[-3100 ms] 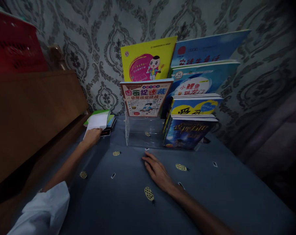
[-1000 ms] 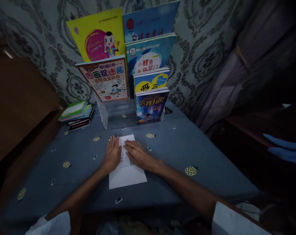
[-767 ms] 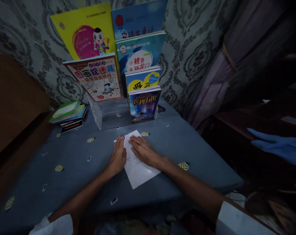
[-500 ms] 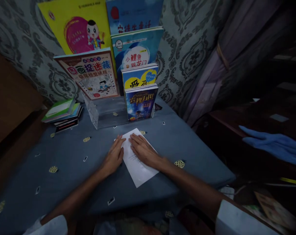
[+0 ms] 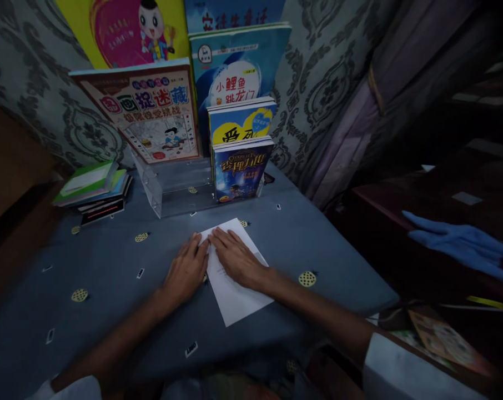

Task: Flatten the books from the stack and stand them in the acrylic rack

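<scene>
A white sheet of paper (image 5: 241,305) lies aslant on the cloth-covered table (image 5: 318,250), with a few faint lines of print near its middle. My right hand (image 5: 237,258) rests flat on the upper part of the sheet, fingers stretched out and pointing up and left. Along the sheet's upper left edge lies my left hand (image 5: 187,266), its fingers extended and their tips touching the paper. The fingertips of both hands nearly meet. Part of the print is hidden under the right hand.
Beyond the paper stands a clear acrylic rack (image 5: 176,203) of upright books, a dark blue book (image 5: 239,172) in front. To the left is a stack of books (image 5: 95,189). A blue glove (image 5: 455,244) shows at the right, past the table's edge.
My right hand has slid left across the sheet towards its upper left edge. My left hand has shifted slightly left. The view has moved a little closer to the books.
</scene>
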Available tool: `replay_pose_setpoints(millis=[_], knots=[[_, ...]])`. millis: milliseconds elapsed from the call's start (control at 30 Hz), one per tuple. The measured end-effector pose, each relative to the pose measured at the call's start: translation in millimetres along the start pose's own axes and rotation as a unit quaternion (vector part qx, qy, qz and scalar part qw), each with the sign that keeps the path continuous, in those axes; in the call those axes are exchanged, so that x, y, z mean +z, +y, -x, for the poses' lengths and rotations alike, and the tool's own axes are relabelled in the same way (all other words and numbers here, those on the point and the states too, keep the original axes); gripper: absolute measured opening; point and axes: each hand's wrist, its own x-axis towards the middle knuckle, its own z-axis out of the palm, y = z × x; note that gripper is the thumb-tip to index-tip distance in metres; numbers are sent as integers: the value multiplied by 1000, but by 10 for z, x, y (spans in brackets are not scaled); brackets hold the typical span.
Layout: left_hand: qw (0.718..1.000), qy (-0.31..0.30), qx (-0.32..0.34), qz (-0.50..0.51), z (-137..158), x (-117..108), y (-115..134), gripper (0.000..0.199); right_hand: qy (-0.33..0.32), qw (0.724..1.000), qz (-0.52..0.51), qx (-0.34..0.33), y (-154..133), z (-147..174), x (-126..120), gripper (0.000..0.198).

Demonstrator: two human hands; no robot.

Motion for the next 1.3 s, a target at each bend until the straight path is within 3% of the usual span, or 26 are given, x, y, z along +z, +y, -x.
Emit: replay_pose_setpoints(millis=[133, 333, 700, 1133, 1300], knots=[[1000, -2, 0, 4, 1, -11, -6, 32, -39, 998, -26, -42, -20, -186, 12, 64], [1000, -6, 23, 17, -40, -26, -21, 31, -37, 998, -12, -51, 14, -258, -7, 52], [998, -33, 45, 28, -134, 48, 11, 41, 7, 999, -21, -42, 190, -181, -23, 50], [996, -52, 77, -1, -396, 87, 249, 43, 29, 999, -15, -19, 499, 40, -224, 48], [997, -56, 61, 3, -396, 106, 274, 42, 52, 998, -20, 15, 709, 187, -297, 49]])
